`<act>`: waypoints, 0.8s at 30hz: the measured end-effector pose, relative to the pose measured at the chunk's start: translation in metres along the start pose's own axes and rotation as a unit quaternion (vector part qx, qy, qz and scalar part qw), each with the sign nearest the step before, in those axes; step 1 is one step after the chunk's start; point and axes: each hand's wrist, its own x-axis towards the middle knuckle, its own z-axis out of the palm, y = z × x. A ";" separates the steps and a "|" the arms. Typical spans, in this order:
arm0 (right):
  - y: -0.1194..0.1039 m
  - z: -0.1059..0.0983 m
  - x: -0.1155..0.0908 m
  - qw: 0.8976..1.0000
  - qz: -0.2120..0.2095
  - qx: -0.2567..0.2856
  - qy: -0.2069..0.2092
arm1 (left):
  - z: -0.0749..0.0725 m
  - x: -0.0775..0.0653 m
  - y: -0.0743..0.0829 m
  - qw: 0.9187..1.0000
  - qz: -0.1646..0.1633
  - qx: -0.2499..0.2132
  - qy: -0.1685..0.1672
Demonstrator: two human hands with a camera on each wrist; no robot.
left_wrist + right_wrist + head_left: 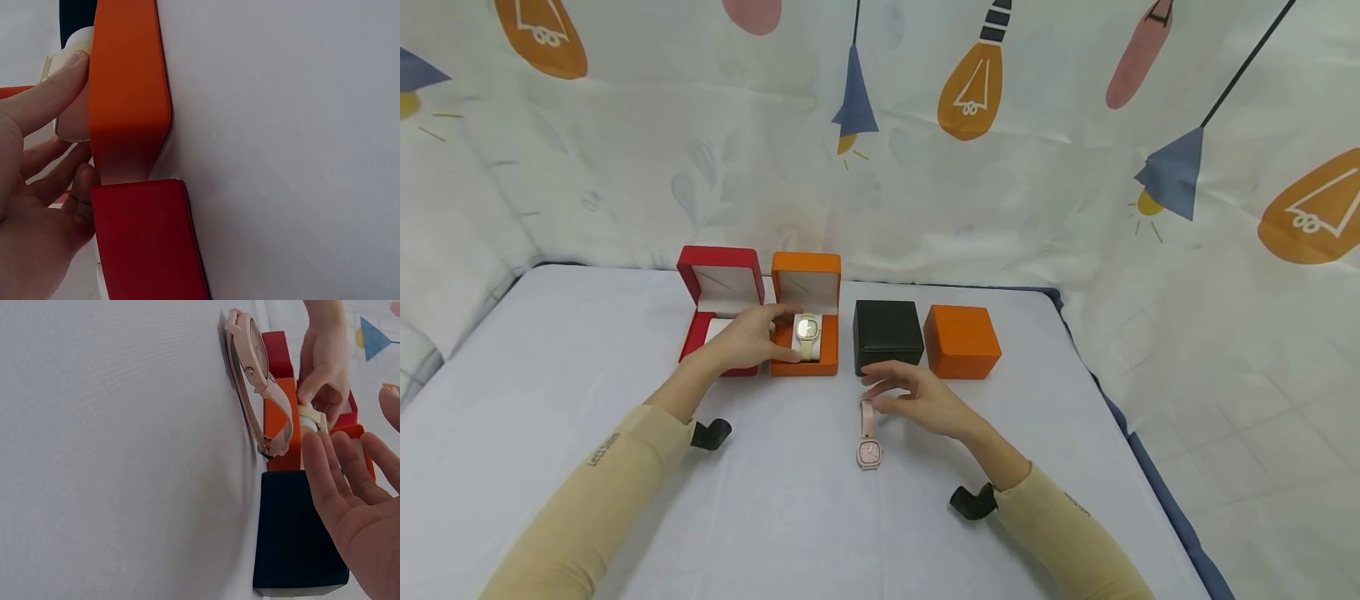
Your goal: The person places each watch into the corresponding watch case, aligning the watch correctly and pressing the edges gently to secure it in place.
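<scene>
My left hand [747, 340] is at the open orange watch box [830, 346], its thumb and fingers spread around a white cushion. A pale gold watch [807, 329] is strapped on that cushion; in the left wrist view the thumb lies along the cushion [78, 39]. My right hand [925, 400] hovers by the strap end of a pink watch [868, 452], fingers loosely bent and holding nothing. The pink watch lies on the white table, its dial toward me. The right wrist view shows that palm with its fingers apart.
Left of the orange box stands an open red watch box [721, 258], partly behind my left forearm. A closed black box [887, 333] and a closed orange box [962, 342] stand to the right. A patterned curtain [775, 167] hangs behind the table.
</scene>
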 end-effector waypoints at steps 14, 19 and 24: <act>-0.001 -0.001 0.002 1.000 -0.013 -0.009 -0.009 | 0.000 0.001 -0.004 0.992 0.086 0.088 0.026; -0.003 -0.002 0.005 1.000 -0.015 -0.012 -0.015 | 0.000 0.000 -0.007 0.991 0.091 0.092 0.029; -0.010 -0.008 0.010 0.999 -0.025 -0.020 -0.002 | 0.000 -0.005 -0.005 0.993 0.083 0.081 0.032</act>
